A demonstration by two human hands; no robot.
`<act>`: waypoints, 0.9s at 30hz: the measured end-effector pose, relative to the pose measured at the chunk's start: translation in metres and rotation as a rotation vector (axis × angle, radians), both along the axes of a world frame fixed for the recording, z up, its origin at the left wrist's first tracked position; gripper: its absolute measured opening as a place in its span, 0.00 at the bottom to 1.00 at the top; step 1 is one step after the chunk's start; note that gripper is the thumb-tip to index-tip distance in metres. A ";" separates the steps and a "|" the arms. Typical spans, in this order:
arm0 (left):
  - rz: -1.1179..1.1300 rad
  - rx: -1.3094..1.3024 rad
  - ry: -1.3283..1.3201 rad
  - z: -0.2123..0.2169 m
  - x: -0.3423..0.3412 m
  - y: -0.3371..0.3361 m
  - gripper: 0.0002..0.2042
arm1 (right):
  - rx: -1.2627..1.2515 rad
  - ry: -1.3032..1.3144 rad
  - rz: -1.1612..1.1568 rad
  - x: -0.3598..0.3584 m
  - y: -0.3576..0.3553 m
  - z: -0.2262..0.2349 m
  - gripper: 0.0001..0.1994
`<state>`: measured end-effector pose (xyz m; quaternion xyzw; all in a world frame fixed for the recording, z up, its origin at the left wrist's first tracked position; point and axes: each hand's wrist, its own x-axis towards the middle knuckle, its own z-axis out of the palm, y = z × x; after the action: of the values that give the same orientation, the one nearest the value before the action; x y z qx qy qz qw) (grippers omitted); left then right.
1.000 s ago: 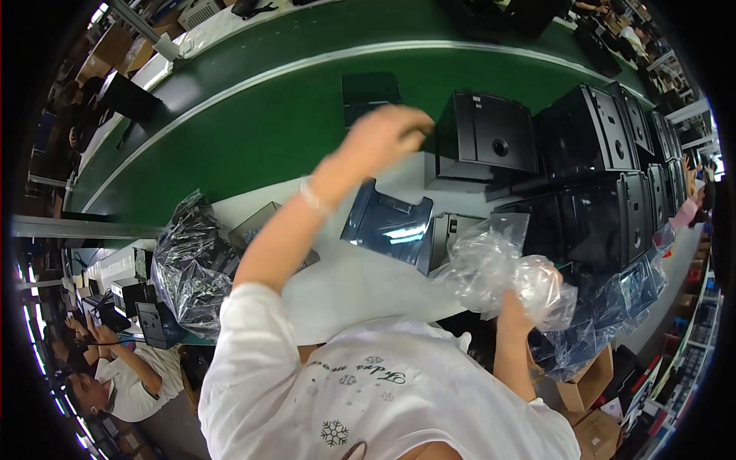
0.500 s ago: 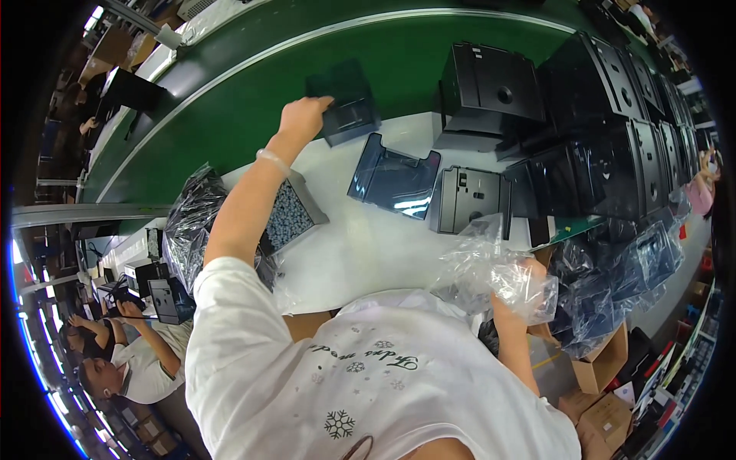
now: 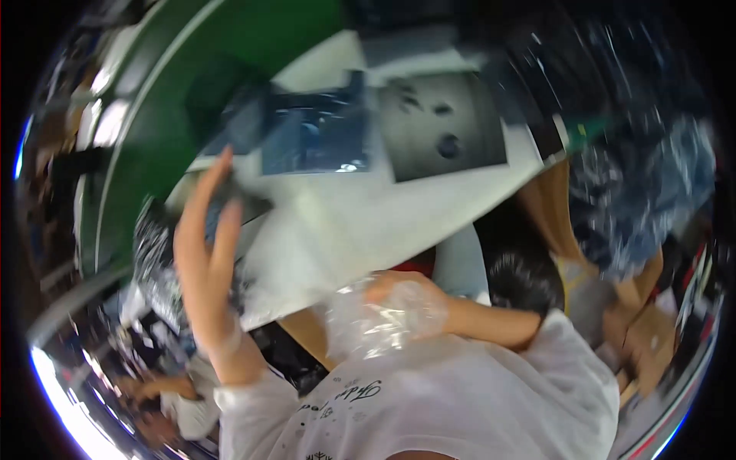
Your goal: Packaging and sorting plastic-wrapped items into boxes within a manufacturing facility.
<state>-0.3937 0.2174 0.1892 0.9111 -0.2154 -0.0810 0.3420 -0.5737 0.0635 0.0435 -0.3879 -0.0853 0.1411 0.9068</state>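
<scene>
My left hand (image 3: pixel 205 257) is empty, its fingers apart, held over the left side of the white work surface (image 3: pixel 337 215). Just beyond its fingertips stands a dark see-through plastic part (image 3: pixel 244 123), blurred. Close in front of my body, my right hand (image 3: pixel 406 295) is closed on a crumpled clear plastic bag (image 3: pixel 376 326). A flat bluish see-through panel (image 3: pixel 316 138) with a notched edge lies on the surface. To its right sits a dark box-shaped housing (image 3: pixel 445 126) with a round hole. Behind my left hand, the tray of small grey pieces is mostly hidden.
A green belt or bench top (image 3: pixel 161 100) runs along the far left. Black plastic bagging (image 3: pixel 153 253) bunches at the surface's left edge. More dark housings (image 3: pixel 529 69) crowd the far right, with bluish parts in clear bags (image 3: pixel 640 192) in a cardboard box nearer me.
My left hand has let go of the dark see-through part and drawn back toward me. My right hand has brought the clear bag leftward, before my body. The view has shifted and blurred.
</scene>
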 end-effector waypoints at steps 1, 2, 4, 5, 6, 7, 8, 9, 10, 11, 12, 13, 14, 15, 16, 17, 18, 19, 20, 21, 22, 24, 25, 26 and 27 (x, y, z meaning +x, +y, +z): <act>-0.036 -0.216 0.113 0.002 -0.043 0.000 0.29 | 0.044 -0.096 0.014 0.014 0.004 0.011 0.25; -0.079 -0.448 0.244 -0.004 -0.075 0.001 0.42 | 0.317 0.437 0.182 0.009 0.020 0.020 0.26; -0.414 -0.348 0.456 -0.027 -0.098 0.013 0.43 | -0.243 -0.308 -0.383 0.017 0.041 0.016 0.30; 0.212 -0.665 0.813 -0.044 -0.129 -0.006 0.34 | -0.280 -0.372 -0.510 0.024 0.045 0.015 0.32; 0.151 -0.663 0.842 -0.065 -0.135 0.007 0.34 | -0.317 -0.364 -0.563 0.020 0.044 0.008 0.32; 0.063 -0.601 0.833 -0.098 -0.118 -0.004 0.34 | -0.310 -0.383 -0.752 0.015 0.049 0.002 0.29; -0.028 -0.543 0.818 -0.118 -0.135 -0.001 0.35 | -0.303 -0.408 -0.942 0.011 0.051 -0.002 0.26; -0.140 -0.486 0.799 -0.117 -0.167 0.046 0.35 | -0.337 -0.420 -0.990 0.002 0.034 -0.003 0.26; -0.182 -0.438 0.748 -0.151 -0.160 0.024 0.36 | -0.193 -0.185 -0.849 -0.001 0.028 -0.006 0.24; -0.226 -0.390 0.696 -0.182 -0.151 0.000 0.36 | -0.056 0.045 -0.698 -0.003 0.016 -0.010 0.23; -0.288 -0.322 0.658 -0.194 -0.158 0.005 0.37 | 0.084 0.282 -0.564 -0.009 0.000 -0.008 0.22; -0.378 -0.257 0.648 -0.199 -0.167 0.016 0.38 | 0.222 0.536 -0.453 -0.020 -0.013 -0.010 0.20; -0.374 -0.519 0.852 -0.219 -0.172 0.007 0.36 | -0.594 0.153 -0.767 -0.033 -0.019 -0.036 0.19; -0.330 -0.775 1.044 -0.220 -0.178 -0.013 0.35 | -1.413 -0.280 -0.955 -0.050 -0.020 -0.063 0.18; -0.365 -0.759 1.078 -0.217 -0.183 -0.034 0.35 | -1.508 -0.210 -0.886 -0.070 -0.026 -0.077 0.26; -0.169 -0.686 1.228 -0.213 -0.189 -0.057 0.33 | -1.530 -0.166 -0.916 -0.088 -0.028 -0.076 0.26; 0.030 -0.607 1.344 -0.208 -0.196 -0.077 0.30 | -1.544 -0.126 -0.847 -0.097 -0.034 -0.075 0.29; -0.017 -0.597 1.352 -0.215 -0.199 -0.085 0.30 | -1.557 -0.090 -0.779 -0.103 -0.040 -0.080 0.32; -0.015 -0.733 1.362 -0.224 -0.199 -0.090 0.27 | -1.209 -0.027 -0.677 -0.112 -0.047 -0.080 0.39; -0.012 -0.867 1.371 -0.233 -0.193 -0.095 0.24 | -1.227 -0.019 -0.716 -0.114 -0.055 -0.076 0.39; -0.207 -0.924 1.245 -0.227 -0.194 -0.097 0.22 | -1.049 -0.023 -0.657 -0.117 -0.063 -0.062 0.44; -0.409 -0.829 1.178 -0.245 -0.186 -0.087 0.23 | -0.988 -0.055 -0.526 -0.120 -0.058 -0.058 0.45; -0.409 -0.846 1.203 -0.246 -0.194 -0.081 0.24 | -0.997 -0.059 -0.531 -0.119 -0.048 -0.068 0.45; -0.418 -0.850 1.204 -0.255 -0.193 -0.075 0.24 | -1.145 -0.161 -0.662 -0.116 -0.038 -0.084 0.41; -0.271 -0.761 1.388 -0.259 -0.183 -0.077 0.24 | -1.293 -0.262 -0.809 -0.109 -0.032 -0.089 0.36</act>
<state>-0.5770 0.1405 -0.0700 0.4396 -0.0752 -0.5909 0.6723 -0.6823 0.0319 -0.0453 -0.8547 0.0559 -0.2263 0.4637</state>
